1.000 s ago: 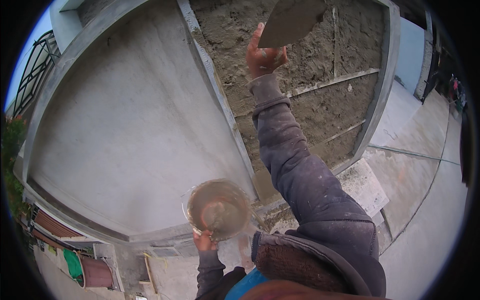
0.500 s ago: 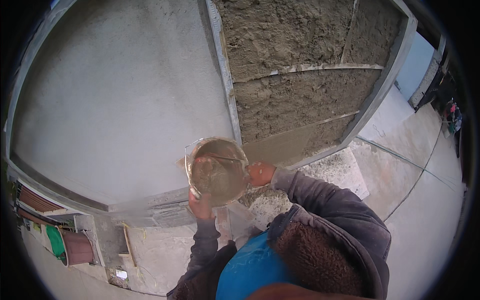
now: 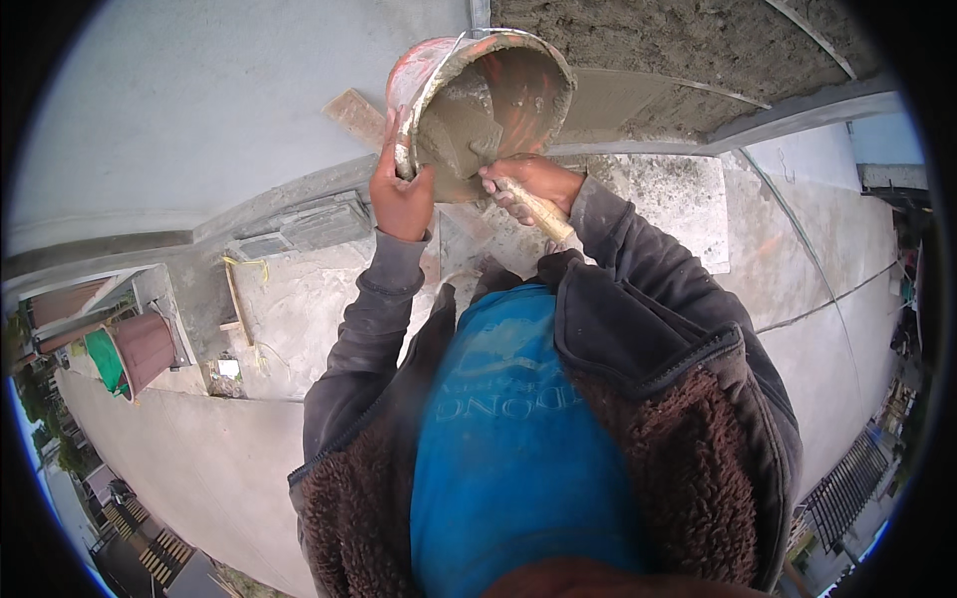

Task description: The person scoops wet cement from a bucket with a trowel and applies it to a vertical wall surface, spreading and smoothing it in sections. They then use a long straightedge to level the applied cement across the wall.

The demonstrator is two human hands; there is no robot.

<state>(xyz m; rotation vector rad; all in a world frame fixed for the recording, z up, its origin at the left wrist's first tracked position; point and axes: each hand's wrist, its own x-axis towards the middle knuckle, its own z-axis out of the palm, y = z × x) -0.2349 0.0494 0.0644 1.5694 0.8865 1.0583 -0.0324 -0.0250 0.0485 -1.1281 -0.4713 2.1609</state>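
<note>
Blue fabric of a T-shirt (image 3: 518, 439) lies nearest, framed by the brown fleece lining of an open jacket (image 3: 703, 444). Ahead of it, the right hand (image 3: 543, 184) has its fingers wrapped around the wooden handle of a trowel (image 3: 538, 211), whose blade reaches inside a reddish bucket (image 3: 411, 75). The left hand (image 3: 403, 202) grips the bucket's left rim; the bucket is tilted, mouth toward the wearer, its inner wall smeared with grey mortar (image 3: 533, 90). Beyond, grey slabs (image 3: 324, 221) lie stacked near a smooth pale wall (image 3: 219, 110), and rough plaster (image 3: 648, 40) covers the panel at upper right.
</note>
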